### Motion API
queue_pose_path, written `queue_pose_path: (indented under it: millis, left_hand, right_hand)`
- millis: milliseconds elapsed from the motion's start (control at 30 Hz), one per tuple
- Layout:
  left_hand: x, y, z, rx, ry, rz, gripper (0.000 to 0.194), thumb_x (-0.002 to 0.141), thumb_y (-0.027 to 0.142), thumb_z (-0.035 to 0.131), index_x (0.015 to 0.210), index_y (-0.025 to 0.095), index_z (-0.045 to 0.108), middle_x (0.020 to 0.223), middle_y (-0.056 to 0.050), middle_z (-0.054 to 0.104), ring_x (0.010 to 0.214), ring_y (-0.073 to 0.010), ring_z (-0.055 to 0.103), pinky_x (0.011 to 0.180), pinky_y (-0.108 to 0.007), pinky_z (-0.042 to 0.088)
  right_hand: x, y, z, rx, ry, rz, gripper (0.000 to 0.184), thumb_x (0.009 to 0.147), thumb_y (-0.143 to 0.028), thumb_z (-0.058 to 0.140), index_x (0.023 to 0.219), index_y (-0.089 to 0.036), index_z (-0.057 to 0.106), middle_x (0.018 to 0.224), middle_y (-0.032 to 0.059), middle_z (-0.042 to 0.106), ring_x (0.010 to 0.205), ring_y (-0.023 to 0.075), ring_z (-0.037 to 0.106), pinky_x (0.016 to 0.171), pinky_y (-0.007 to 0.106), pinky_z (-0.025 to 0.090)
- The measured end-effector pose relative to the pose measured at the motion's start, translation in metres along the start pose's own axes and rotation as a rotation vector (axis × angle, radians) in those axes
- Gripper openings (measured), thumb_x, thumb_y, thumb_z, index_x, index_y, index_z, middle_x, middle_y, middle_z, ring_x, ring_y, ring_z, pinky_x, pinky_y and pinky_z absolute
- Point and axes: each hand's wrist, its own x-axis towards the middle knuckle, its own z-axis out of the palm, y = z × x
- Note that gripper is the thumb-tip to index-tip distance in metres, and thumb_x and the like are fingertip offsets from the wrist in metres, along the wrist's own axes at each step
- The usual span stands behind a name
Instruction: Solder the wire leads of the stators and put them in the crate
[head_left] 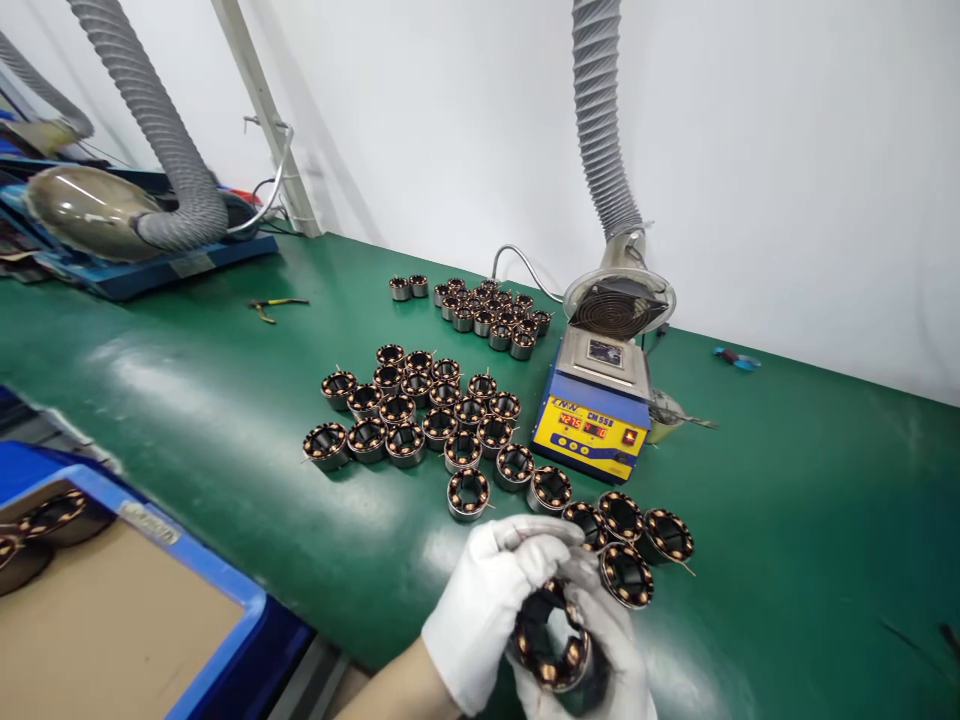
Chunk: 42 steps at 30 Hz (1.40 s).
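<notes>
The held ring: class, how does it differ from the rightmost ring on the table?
The held ring is between the white-gloved left hand and right hand; the rightmost ring sits on the green table, untouched.
The held ring is partly covered by fingers, while the rightmost ring's upper rim shows.
The held ring looks larger in the picture than the rightmost ring.
Both have copper coils around an opening.

The right gloved hand (624, 665) is cut off by the bottom edge and partly hides the held stator's (555, 672) outer wall. Left of the grip, the blue bin (251, 603) is cropped — far right, a dark object (949, 636) is too unclear to name.
</notes>
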Motion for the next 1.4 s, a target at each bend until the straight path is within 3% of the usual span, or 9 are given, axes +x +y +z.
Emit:
queue_pose_path:
  millis: [133,233,367,467,667,967,1133,1267,1400]
  left_hand:
    - [0.003,0.013,-0.005,-0.137,0.134,0.200,0.028,0.067,0.034,0.083,0.084,0.016,0.071,0.071,-0.004,0.070,0.072,-0.0168,0.067,0.071,-0.020,0.052]
    - [0.005,0.022,-0.013,-0.007,0.046,0.100,0.040,0.053,0.021,0.087,0.090,0.016,0.071,0.086,-0.007,0.071,0.086,-0.0220,0.066,0.078,-0.026,0.052]
    - [0.003,0.021,-0.005,0.251,0.034,-0.089,0.028,0.053,0.012,0.074,0.080,0.014,0.072,0.073,-0.003,0.069,0.067,-0.0161,0.061,0.062,-0.022,0.048]
    - [0.002,0.019,0.003,0.319,0.119,-0.077,0.016,0.056,0.020,0.071,0.068,0.011,0.070,0.065,-0.004,0.067,0.062,-0.0155,0.057,0.059,-0.022,0.046]
    - [0.004,0.013,-0.002,0.151,0.070,-0.068,0.036,0.053,0.021,0.080,0.086,0.012,0.069,0.075,-0.005,0.069,0.065,-0.0153,0.060,0.061,-0.023,0.047]
    - [0.000,0.012,0.010,0.241,0.242,-0.097,0.018,0.045,0.024,0.070,0.050,0.014,0.056,0.053,-0.001,0.058,0.050,-0.0116,0.048,0.052,-0.022,0.040]
    - [0.005,0.009,0.009,0.364,0.213,-0.019,0.035,0.043,0.020,0.077,0.076,0.015,0.068,0.079,-0.005,0.069,0.076,-0.0210,0.061,0.068,-0.026,0.048]
    - [0.008,0.009,0.008,0.242,0.136,-0.103,0.014,0.052,0.023,0.073,0.060,0.013,0.067,0.059,-0.003,0.063,0.057,-0.0147,0.056,0.056,-0.022,0.044]
    - [0.005,0.004,-0.008,-0.066,0.216,0.089,0.023,0.060,0.029,0.081,0.076,0.016,0.070,0.073,-0.004,0.069,0.072,-0.0171,0.063,0.072,-0.023,0.048]
  right_hand:
    - [0.006,0.001,-0.001,0.039,0.029,-0.028,0.055,0.053,-0.014,0.083,0.101,-0.031,0.061,0.103,0.0051,0.066,0.097,0.0259,0.062,0.088,0.040,0.047]
    - [0.010,0.006,-0.009,0.045,0.051,0.002,0.055,0.050,-0.020,0.087,0.099,-0.027,0.061,0.098,0.0065,0.067,0.094,0.0269,0.063,0.086,0.041,0.050]
    - [0.008,0.019,-0.017,0.016,0.000,-0.097,0.052,0.056,-0.022,0.084,0.101,-0.023,0.061,0.102,0.0101,0.067,0.093,0.0293,0.065,0.080,0.045,0.054]
    - [0.006,0.027,-0.020,-0.066,-0.064,-0.191,0.051,0.062,-0.020,0.080,0.108,-0.022,0.059,0.106,0.0125,0.066,0.094,0.0301,0.065,0.074,0.044,0.057]
    - [0.005,0.039,-0.030,-0.115,-0.113,-0.198,0.055,0.065,-0.023,0.079,0.115,-0.023,0.056,0.110,0.0143,0.063,0.092,0.0311,0.066,0.060,0.038,0.060]
    - [0.005,0.029,-0.022,-0.181,-0.114,-0.250,0.045,0.068,-0.026,0.076,0.109,-0.020,0.059,0.107,0.0131,0.064,0.093,0.0277,0.066,0.067,0.035,0.059]
    - [0.009,0.040,-0.029,-0.168,-0.142,-0.291,0.054,0.065,-0.024,0.079,0.114,-0.022,0.056,0.105,0.0125,0.066,0.091,0.0286,0.067,0.067,0.038,0.059]
    - [0.015,0.046,-0.036,-0.194,-0.199,-0.294,0.049,0.064,-0.027,0.080,0.108,-0.020,0.059,0.103,0.0132,0.068,0.083,0.0268,0.069,0.059,0.034,0.059]
    - [0.013,0.037,-0.031,-0.143,-0.169,-0.321,0.052,0.063,-0.027,0.081,0.109,-0.019,0.057,0.098,0.0105,0.069,0.085,0.0262,0.069,0.068,0.036,0.059]
